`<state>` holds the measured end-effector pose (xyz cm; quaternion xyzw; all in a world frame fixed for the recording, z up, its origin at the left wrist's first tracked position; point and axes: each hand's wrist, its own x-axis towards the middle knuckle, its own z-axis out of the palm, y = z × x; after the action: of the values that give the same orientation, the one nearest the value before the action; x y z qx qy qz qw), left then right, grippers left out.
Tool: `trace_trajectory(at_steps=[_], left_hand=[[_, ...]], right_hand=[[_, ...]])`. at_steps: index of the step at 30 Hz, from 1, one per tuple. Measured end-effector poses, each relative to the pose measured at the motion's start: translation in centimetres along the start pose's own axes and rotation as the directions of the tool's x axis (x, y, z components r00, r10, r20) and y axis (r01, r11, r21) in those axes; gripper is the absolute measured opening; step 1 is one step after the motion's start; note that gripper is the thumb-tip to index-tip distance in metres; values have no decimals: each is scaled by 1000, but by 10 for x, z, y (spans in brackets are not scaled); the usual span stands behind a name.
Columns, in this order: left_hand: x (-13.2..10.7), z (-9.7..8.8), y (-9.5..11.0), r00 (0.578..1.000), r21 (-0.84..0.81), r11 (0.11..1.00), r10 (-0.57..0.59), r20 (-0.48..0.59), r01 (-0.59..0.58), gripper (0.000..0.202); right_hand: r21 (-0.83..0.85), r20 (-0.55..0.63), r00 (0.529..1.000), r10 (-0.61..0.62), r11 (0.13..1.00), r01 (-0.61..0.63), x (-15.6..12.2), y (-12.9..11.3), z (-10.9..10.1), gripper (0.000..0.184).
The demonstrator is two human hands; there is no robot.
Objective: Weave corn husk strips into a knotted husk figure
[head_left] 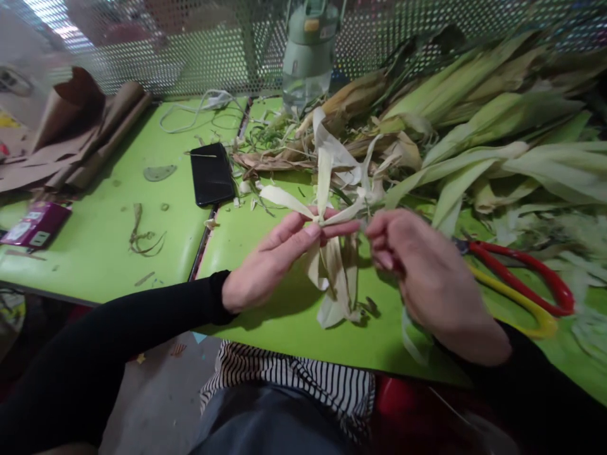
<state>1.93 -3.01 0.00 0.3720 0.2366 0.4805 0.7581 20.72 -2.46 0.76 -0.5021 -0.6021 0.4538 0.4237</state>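
My left hand [279, 249] is closed on a piece made of pale corn husk strips [324, 174], pinched at its knotted middle between thumb and fingers. Several strips spread outward from that knot like petals, and others hang below the fingers. My right hand [427, 272] is just to the right, its fingers curled together near the tip of one strip. What those fingers hold, if anything, is hidden. A pale thin strip [411, 338] dangles below the right hand. Beside that hand lie scissors [521, 259] with one red and one yellow handle.
Corn husks [474, 126] are heaped at the back right, with scraps around them. A water bottle [308, 60] stands by the perforated screen [199, 69]. On the left are a black phone [212, 174], a white cable [190, 114], brown paper [80, 139] and a purple box [38, 224].
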Motion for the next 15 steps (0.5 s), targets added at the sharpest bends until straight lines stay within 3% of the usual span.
trace_trajectory(at_steps=[2, 4, 9, 15], left_hand=[[1, 1, 0, 999, 16, 999, 33, -17, -33, 15], [2, 1, -1, 1000, 33, 999, -5, -8, 5, 11], [0, 2, 1, 997, 129, 989, -65, -44, 70, 21], [1, -2, 8, 998, 238, 969, -70, 4, 67, 25]], right_hand=[[-126, 168, 985, 37, 992, -16, -3, -2, 7, 35], [-204, 257, 966, 22, 978, 31, -6, -5, 15, 34], [-251, 277, 959, -60, 959, 132, -11, -10, 19, 34], [-232, 436, 887, -152, 933, 274, -9, -9, 8, 32]])
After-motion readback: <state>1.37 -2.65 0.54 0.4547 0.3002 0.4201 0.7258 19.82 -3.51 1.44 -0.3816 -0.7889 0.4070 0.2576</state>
